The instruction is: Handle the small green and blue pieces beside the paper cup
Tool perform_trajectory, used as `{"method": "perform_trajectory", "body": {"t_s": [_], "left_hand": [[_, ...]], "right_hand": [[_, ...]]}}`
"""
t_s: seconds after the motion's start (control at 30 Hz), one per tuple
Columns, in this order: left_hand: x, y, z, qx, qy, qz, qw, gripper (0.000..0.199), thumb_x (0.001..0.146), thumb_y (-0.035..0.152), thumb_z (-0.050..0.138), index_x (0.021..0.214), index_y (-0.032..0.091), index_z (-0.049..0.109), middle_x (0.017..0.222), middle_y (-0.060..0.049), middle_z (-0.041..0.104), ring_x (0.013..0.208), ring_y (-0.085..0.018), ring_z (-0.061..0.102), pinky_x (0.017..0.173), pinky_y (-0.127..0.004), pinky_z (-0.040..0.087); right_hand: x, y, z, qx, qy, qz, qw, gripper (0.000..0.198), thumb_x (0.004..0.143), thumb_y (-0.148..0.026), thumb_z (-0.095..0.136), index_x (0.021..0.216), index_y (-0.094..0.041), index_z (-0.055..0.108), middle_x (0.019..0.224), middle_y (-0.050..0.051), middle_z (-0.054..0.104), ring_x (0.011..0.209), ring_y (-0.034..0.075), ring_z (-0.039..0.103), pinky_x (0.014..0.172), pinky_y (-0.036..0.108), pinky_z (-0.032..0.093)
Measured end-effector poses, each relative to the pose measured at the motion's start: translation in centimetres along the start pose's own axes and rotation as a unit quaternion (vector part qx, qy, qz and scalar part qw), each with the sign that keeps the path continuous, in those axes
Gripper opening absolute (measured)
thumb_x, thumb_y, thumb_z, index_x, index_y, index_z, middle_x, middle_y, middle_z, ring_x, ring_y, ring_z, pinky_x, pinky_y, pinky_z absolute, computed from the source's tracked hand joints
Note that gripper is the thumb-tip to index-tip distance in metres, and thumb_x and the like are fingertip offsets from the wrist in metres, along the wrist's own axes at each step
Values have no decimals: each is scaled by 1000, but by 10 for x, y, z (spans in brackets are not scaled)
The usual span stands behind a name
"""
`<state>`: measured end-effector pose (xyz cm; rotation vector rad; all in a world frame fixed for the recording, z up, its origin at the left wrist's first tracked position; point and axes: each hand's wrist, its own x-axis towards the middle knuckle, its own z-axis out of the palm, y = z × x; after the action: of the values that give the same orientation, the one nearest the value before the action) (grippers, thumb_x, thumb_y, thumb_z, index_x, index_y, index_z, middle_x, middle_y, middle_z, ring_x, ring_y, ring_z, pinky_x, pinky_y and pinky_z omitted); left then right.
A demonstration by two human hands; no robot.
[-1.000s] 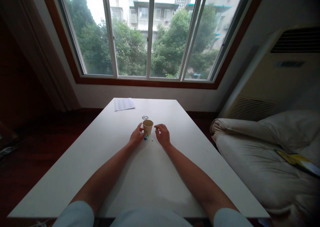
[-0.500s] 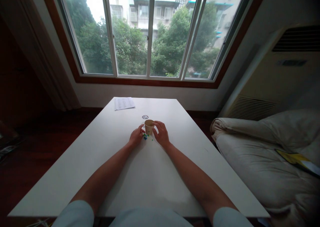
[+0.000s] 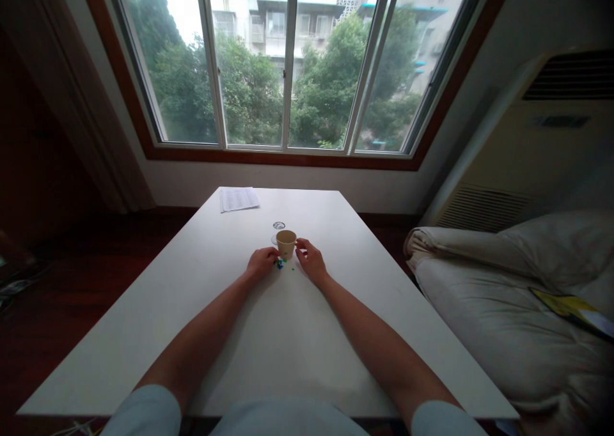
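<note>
A tan paper cup [image 3: 286, 247] stands upright on the white table [image 3: 297, 346]. In front of it lies a small cluster of tiny blue and green pieces [image 3: 280, 265], with one green bit [image 3: 293, 269] apart to the right. My left hand [image 3: 262, 261] rests at the cluster's left edge, its fingertips drawn together over the pieces; whether a piece is between them is too small to tell. To the cup's right, my right hand [image 3: 311, 261] has its thumb and fingers curved and apart, close to the cup's side, with nothing visible in it.
Behind the cup are a clear round rim [image 3: 274, 239] and a small dark-edged disc [image 3: 279, 225]. Sheets of paper [image 3: 240, 199] lie at the table's far left corner. A padded sofa [image 3: 480, 295] flanks the right side, and a window [image 3: 283, 71] is beyond the table.
My right hand has let go of the cup's rim and drawn slightly away to the right. My left hand has come down from beside the cup to the small pieces.
</note>
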<state>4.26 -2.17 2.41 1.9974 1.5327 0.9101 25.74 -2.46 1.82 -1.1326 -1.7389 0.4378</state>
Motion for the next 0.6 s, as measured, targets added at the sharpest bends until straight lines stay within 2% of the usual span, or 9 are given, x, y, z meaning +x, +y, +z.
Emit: {"method": "perform_trajectory", "body": {"t_s": [0.13,0.3,0.5,0.6], "left_hand": [[2,-3,-5,-43,-30,-16,998,34,82,18,46,99,22,75,80,1,75,74,-14,67,77,-25,50],[5,-8,-11,-21,20,-27,999,31,84,22,48,99,21,74,86,-2,75,79,-16,66,77,-27,50],[5,-9,-13,30,43,-19,998,24,87,26,53,97,22,74,101,-5,74,92,-19,64,86,-30,48],[5,-10,-10,42,57,-8,997,26,88,25,52,102,21,73,105,-6,72,93,-19,63,88,-31,48]], "right_hand": [[-1,1,0,-13,-33,6,999,29,91,-26,52,118,-27,62,102,2,73,87,17,68,76,31,57],[-1,6,2,-67,-75,-11,995,20,92,-24,52,99,-24,70,94,1,72,75,14,64,74,28,53],[-4,7,6,-160,-119,-77,977,15,87,-20,61,95,-24,74,91,3,68,91,17,59,83,29,47],[-6,4,6,-175,-139,-82,971,18,85,-21,66,100,-26,75,93,3,66,94,18,58,83,28,46]]}}
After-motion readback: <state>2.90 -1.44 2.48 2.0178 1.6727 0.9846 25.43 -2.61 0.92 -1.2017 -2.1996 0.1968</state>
